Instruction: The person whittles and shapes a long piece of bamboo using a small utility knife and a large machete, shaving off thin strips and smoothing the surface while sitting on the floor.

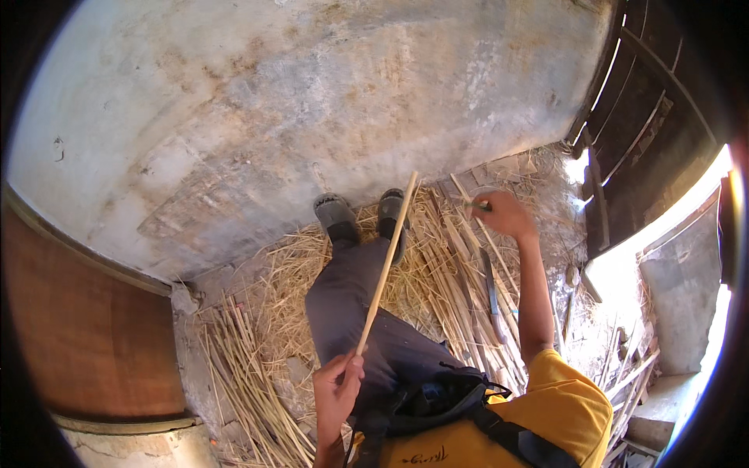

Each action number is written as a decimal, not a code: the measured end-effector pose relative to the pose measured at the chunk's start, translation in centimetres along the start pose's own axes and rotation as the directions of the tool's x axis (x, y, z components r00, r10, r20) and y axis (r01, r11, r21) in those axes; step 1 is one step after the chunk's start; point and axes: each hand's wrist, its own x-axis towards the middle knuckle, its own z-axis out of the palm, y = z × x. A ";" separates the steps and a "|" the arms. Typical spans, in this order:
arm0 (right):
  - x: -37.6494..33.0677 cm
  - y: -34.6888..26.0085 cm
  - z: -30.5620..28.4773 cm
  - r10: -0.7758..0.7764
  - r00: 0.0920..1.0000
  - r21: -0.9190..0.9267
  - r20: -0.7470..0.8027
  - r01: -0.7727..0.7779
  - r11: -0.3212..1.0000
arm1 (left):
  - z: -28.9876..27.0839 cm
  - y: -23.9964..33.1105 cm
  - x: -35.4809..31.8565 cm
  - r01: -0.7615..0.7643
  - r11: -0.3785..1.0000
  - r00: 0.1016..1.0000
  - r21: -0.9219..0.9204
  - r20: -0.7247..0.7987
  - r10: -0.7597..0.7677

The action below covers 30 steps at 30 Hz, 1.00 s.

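Observation:
My left hand (337,386) grips the near end of a long pale bamboo stick (387,265) that slants up across my grey trousers toward my shoes. My right hand (505,212) is stretched out to the right over a heap of split bamboo strips (456,281), its fingers closed on a thin strip (466,195). A long dark blade (495,300) lies among the strips under my right forearm.
Dry straw (292,265) covers the ground by my feet, beside a stained concrete wall (312,101). More bamboo sticks (246,382) lie at the lower left by a brown panel (86,327). A dark wooden door (647,132) stands at the right.

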 end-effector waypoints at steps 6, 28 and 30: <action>-2.4 -0.2 2.2 0.011 1.000 0.241 0.018 -0.015 0.971 | 0.7 0.8 1.4 0.009 0.994 0.996 -0.111 0.089 0.001; -5.6 -1.2 -0.5 -0.042 0.984 -0.174 0.171 0.072 0.982 | 0.9 1.2 2.2 0.003 0.992 0.997 -0.128 0.083 0.007; -6.0 -2.4 -1.2 -0.015 0.987 -0.153 0.159 0.040 0.987 | 0.9 1.4 2.1 0.018 0.992 0.997 -0.127 0.083 -0.008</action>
